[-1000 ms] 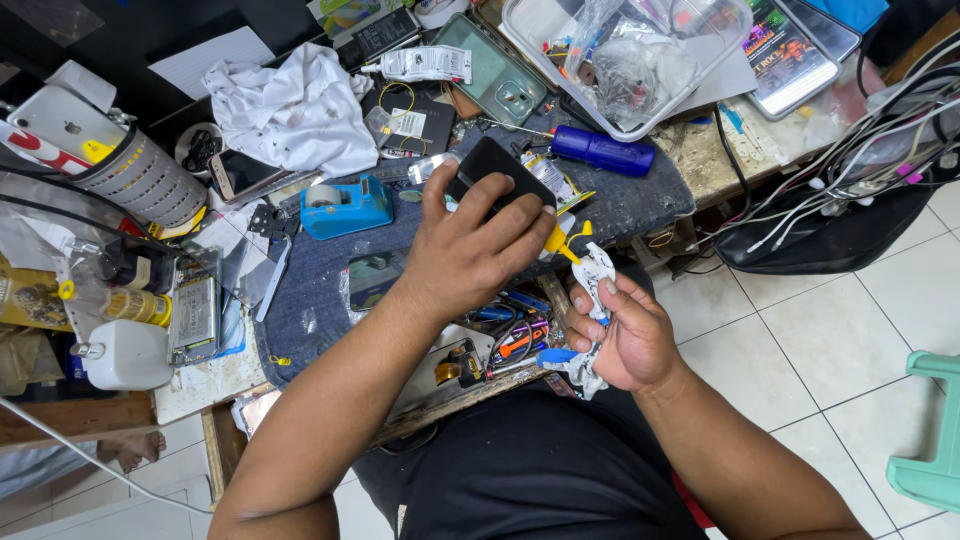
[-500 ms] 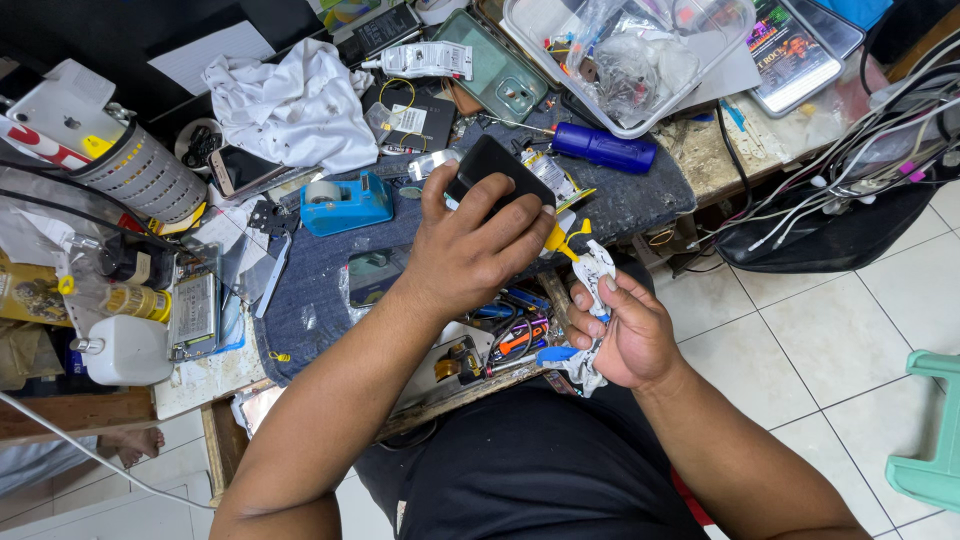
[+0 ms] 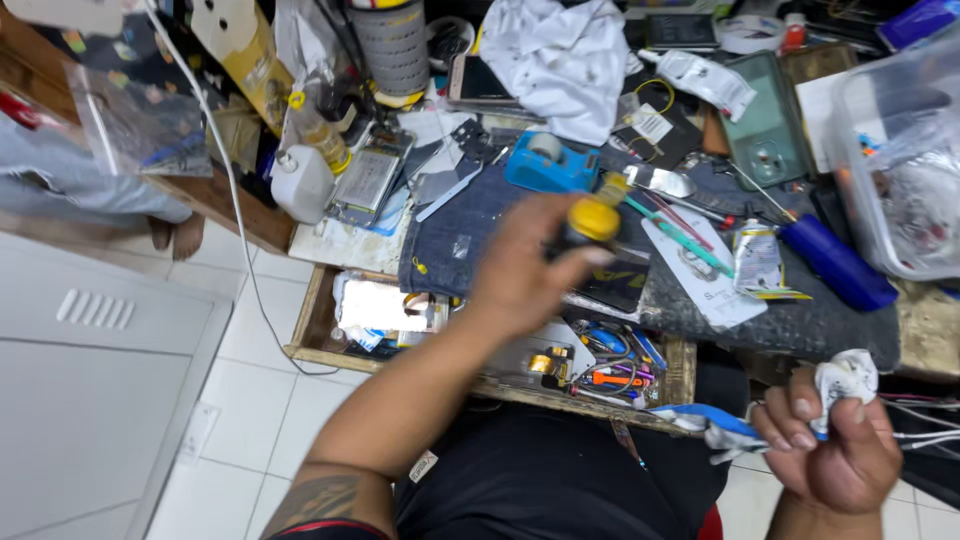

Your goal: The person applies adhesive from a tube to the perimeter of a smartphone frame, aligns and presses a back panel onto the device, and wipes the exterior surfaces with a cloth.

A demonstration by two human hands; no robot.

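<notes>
The workbench (image 3: 800, 330) is crowded from its near edge to its far side, and most of what could go wrong comes from that crowding; its open drawer (image 3: 320, 310) juts toward the person, full of small tools, so a forearm dragged back across it could, I judge, catch something and tip it to the tiled floor; on the far right a clear plastic bin (image 3: 890, 150) overhangs the clutter, and a white cloth (image 3: 565, 55) lies heaped at the far middle; the left hand (image 3: 520, 275) is raised over the dark mat (image 3: 470, 235), fingers curled shut around a small bottle with a yellow cap (image 3: 592, 222), which sits between fingertips and thumb and is blurred; if the cap is loose, a tilt might spill liquid onto the circuit parts below, though whether it is sealed cannot be told; just beyond it stands a blue tape dispenser (image 3: 548, 165), close enough to be knocked; the right hand (image 3: 835, 450), near and to the right, off the bench edge, is closed on a crumpled white wipe (image 3: 845, 378); a loose end could snag the cables (image 3: 925, 435) beside it.
</notes>
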